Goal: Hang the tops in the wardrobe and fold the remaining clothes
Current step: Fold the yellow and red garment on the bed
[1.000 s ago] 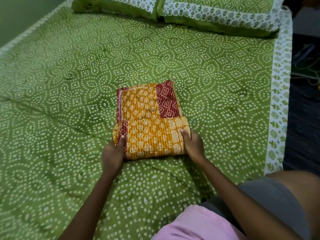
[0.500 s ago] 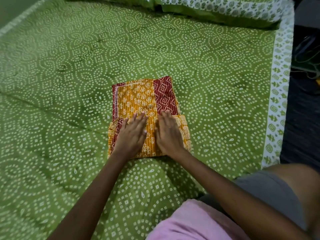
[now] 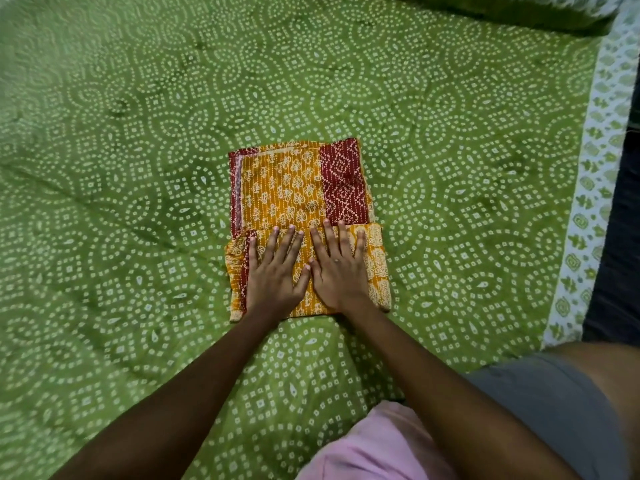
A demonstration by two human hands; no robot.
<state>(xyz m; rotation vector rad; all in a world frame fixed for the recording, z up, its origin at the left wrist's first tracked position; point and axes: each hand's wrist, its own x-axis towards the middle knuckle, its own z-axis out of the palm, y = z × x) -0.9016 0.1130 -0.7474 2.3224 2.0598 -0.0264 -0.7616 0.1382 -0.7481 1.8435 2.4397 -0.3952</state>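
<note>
A folded orange garment [image 3: 287, 188] with white prints and dark red bands lies flat in the middle of the green bed. Its near part is doubled over into a thicker strip. My left hand [image 3: 275, 271] lies flat on that strip with fingers straight and spread. Beside it, thumbs nearly touching, my right hand [image 3: 337, 268] presses the same strip with straight fingers. Both palms face down and neither hand grips the cloth.
The green bedsheet [image 3: 138, 168] with white dotted patterns covers the whole bed, with a white printed border [image 3: 588, 188] along its right edge. A pillow [image 3: 519, 12] lies at the far right. Pink cloth [image 3: 377, 445] and grey shorts [image 3: 540, 403] are near me.
A second ago both hands gripped the near edge's two corners. They then moved onto the folded strip and now lie flat on it, side by side. The view has tilted down.
</note>
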